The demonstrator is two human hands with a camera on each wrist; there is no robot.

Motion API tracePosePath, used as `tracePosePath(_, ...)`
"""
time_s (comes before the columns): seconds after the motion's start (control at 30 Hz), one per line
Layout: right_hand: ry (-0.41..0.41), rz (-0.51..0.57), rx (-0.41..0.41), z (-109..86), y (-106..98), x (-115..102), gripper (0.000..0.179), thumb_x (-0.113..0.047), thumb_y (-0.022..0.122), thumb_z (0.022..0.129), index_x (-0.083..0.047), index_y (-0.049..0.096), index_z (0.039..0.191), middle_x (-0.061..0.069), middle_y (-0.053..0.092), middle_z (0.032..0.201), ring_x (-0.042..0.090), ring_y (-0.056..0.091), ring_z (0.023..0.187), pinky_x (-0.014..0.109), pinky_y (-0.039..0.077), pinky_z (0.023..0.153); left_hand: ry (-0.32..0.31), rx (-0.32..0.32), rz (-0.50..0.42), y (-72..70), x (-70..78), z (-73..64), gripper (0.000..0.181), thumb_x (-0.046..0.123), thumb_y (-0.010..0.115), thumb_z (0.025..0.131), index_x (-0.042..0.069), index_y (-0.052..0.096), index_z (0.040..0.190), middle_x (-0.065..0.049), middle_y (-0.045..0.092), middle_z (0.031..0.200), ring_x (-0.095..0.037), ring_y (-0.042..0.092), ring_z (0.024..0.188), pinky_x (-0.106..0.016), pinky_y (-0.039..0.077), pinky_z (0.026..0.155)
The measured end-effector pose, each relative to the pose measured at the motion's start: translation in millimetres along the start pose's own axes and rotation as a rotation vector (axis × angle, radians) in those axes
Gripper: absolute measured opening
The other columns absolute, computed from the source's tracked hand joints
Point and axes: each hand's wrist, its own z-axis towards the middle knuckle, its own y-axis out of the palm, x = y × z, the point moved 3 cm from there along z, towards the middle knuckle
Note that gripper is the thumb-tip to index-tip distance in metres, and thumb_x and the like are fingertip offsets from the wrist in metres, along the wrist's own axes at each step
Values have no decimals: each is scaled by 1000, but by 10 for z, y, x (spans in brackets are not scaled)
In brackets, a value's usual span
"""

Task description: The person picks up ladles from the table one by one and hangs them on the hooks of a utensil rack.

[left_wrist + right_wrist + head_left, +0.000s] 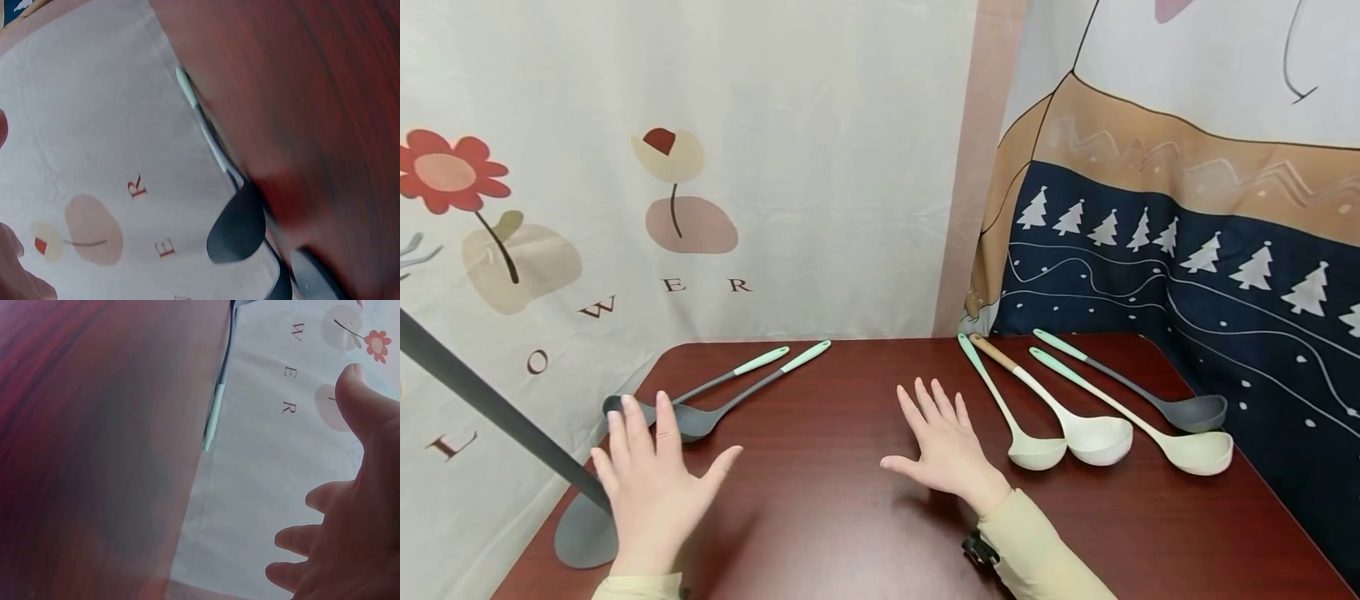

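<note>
My left hand (655,487) hovers over the left side of the table, fingers spread, holding nothing. Just beyond it lie two dark grey ladles with mint handles: the nearer ladle (700,421) and the farther ladle (700,388), whose bowl is partly behind the fingertips. Beside this hand, a grey utensil (580,533) with a rounded head has a long shaft slanting out of the head view; its top is unseen. My right hand (943,450), also spread and empty, is nearest the small cream ladle (1036,452) with a mint handle.
Farther right on the brown table (820,517) lie a white ladle (1097,437) with a tan handle, a larger cream ladle (1198,452) and a grey ladle (1195,412), both mint-handled. Printed curtains (835,167) hang behind the table and along its sides.
</note>
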Motion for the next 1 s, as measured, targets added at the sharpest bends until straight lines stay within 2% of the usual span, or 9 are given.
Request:
tracePosePath(0.17, -6, 9, -7, 30, 16, -55, 96, -64, 66, 84, -15, 27, 158, 16, 22, 161, 37, 10, 149, 63, 7, 114, 8, 128, -23, -116, -78, 18, 114, 73, 66, 70, 3, 32, 153, -33, 18, 157, -53, 14, 144, -75, 4, 106)
tracePosePath(0.3, -21, 20, 2, 46, 37, -101, 96, -63, 66, 84, -14, 28, 157, 16, 24, 161, 37, 11, 149, 63, 8, 114, 18, 216, -14, -176, -124, 19, 114, 82, 54, 73, 3, 32, 153, -33, 17, 157, -55, 14, 143, -76, 4, 106)
tracePosePath(0.57, -46, 33, -16, 83, 99, -203, 95, -64, 65, 85, -14, 28, 157, 16, 24, 160, 38, 14, 149, 63, 11, 114, 18, 414, -10, -347, -158, 76, 106, 75, 55, 79, 3, 33, 152, -28, 15, 159, -51, 16, 144, -76, 7, 106)
tracePosePath(0.7, -49, 46, -31, 93, 104, -250, 96, -63, 65, 85, -14, 26, 158, 16, 23, 161, 37, 12, 149, 63, 10, 114, 69, 581, -64, -454, -139, 173, 99, 72, 59, 80, 2, 38, 147, -23, 24, 158, -50, 22, 141, -71, 11, 109)
tracePosePath(0.77, -59, 52, -30, 95, 107, -268, 96, -62, 66, 85, -13, 27, 157, 17, 24, 160, 38, 13, 149, 63, 10, 114, 79, 638, -90, -509, -134, 211, 98, 70, 60, 80, 0, 39, 145, -24, 27, 156, -50, 24, 141, -67, 13, 111)
tracePosePath(0.8, -65, 53, -28, 97, 110, -276, 96, -61, 67, 85, -13, 28, 157, 17, 24, 160, 38, 14, 148, 64, 11, 113, 75, 651, -101, -535, -137, 229, 97, 69, 60, 81, -2, 39, 144, -25, 28, 155, -49, 24, 140, -65, 15, 112)
tracePosePath(0.87, -72, 51, -27, 103, 129, -285, 95, -61, 67, 85, -12, 28, 157, 18, 25, 160, 39, 15, 148, 64, 12, 113, 38, 632, -116, -592, -160, 249, 100, 68, 61, 81, -5, 37, 146, -29, 27, 154, -48, 23, 142, -61, 15, 114)
tracePosePath(1.0, -77, 54, -27, 121, 171, -306, 95, -61, 66, 85, -13, 28, 157, 17, 26, 160, 38, 16, 148, 63, 13, 114, -103, 507, -140, -693, -298, 288, 102, 57, 62, 83, -9, 25, 151, -31, 22, 156, -40, 20, 145, -51, 15, 117)
